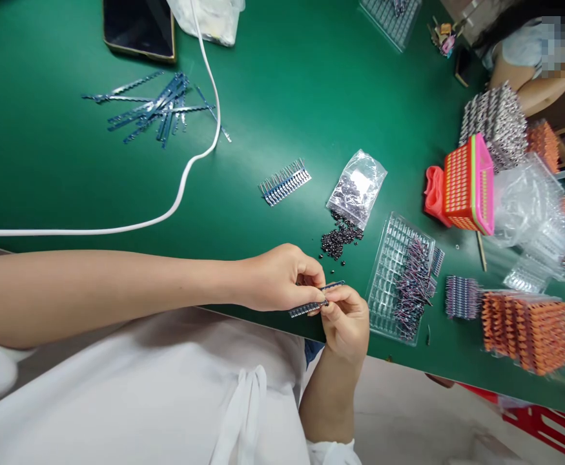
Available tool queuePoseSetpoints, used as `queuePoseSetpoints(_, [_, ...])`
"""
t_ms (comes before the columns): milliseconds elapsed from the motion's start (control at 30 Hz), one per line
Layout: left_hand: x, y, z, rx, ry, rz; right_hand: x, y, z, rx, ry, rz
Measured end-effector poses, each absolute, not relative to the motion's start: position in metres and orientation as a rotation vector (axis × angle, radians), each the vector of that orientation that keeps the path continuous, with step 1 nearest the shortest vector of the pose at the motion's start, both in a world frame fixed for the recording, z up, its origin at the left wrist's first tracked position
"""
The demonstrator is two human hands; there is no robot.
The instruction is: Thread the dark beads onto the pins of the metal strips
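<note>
Near the table's front edge, my left hand (282,281) is closed on a narrow dark strip (305,310) with a row of small segments. My right hand (347,320) meets it from the right, its thumb and fingertips pinched at the strip. Whether a small part is between those fingertips is hidden. Just beyond the hands lies a pile of tiny shiny dark beads (336,242), at the mouth of a clear plastic bag (359,187) with more inside. Farther left rests a blue-and-silver strip (285,183) with a row of thin wire pins standing out.
A clear tray (381,290) of wire-legged parts stands right of my hands. Beyond it are stacked orange parts (527,329) and a pink-and-orange basket (471,184). Loose blue strips (161,110), a phone (139,29) and a white cable (185,174) lie left. Another person's arm (538,93) shows top right.
</note>
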State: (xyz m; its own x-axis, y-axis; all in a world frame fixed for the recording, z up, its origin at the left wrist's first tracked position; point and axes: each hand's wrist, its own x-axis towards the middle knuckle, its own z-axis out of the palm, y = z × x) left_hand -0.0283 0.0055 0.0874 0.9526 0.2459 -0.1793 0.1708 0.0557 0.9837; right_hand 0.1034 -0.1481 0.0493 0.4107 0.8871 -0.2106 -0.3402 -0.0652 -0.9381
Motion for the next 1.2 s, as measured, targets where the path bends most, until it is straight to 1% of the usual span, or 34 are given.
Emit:
queuePoseSetpoints(233, [-0.028,0.005,0.085,1.508,0.328,0.043,0.103,-0.147,0.049,-1.288,-0.588,1.072])
queuePoseSetpoints(567, [-0.029,0.005,0.084,1.564,0.342,0.055,0.104,-0.148,0.048,-1.277,-0.537,1.128])
queuePoseSetpoints(833, [-0.029,0.007,0.088,1.663,0.367,0.035,0.097,-0.149,0.047,-1.332,-0.515,1.069])
queuePoseSetpoints(1033, [-0.027,0.008,0.086,1.803,0.462,0.111,0.094,-0.146,0.05,-1.513,-0.528,0.92])
queuePoseSetpoints(1200, [-0.026,0.007,0.078,1.657,0.473,0.054,0.092,-0.144,0.053,-1.534,-0.532,0.781])
